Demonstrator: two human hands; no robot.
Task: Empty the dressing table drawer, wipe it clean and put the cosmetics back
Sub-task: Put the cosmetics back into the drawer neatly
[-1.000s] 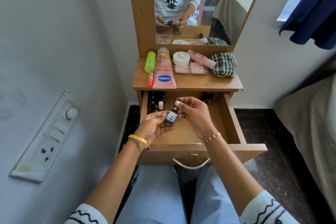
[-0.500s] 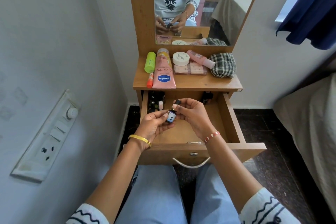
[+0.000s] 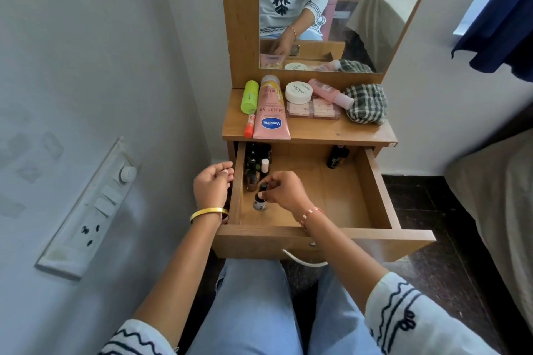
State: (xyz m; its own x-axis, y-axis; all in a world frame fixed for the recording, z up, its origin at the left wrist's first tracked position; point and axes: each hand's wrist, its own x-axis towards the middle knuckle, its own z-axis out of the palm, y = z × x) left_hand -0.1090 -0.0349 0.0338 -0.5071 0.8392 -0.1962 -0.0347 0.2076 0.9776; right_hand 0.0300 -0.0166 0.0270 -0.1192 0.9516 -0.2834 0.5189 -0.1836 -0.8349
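The wooden drawer (image 3: 375,190) is pulled out below the dressing table top. My right hand (image 3: 284,192) pinches the dark cap of a small bottle (image 3: 259,202) that stands upright on the drawer floor near the left wall. My left hand (image 3: 212,186) hovers just outside the drawer's left wall, fingers loosely curled, holding nothing. Several small dark bottles (image 3: 253,161) stand in the back left corner, and one dark bottle (image 3: 334,157) stands at the back right.
On the table top (image 3: 331,131) lie a pink Vaseline tube (image 3: 271,112), a green tube (image 3: 249,96), a small orange stick (image 3: 249,125), a white jar (image 3: 298,91), a pink bottle (image 3: 331,93), a flat palette (image 3: 313,109) and a checked cloth (image 3: 366,103). Wall left, bed right.
The small bottle, held by both hands above the drawer, now stands on the drawer floor under my right hand. My left hand let go and moved left, outside the drawer.
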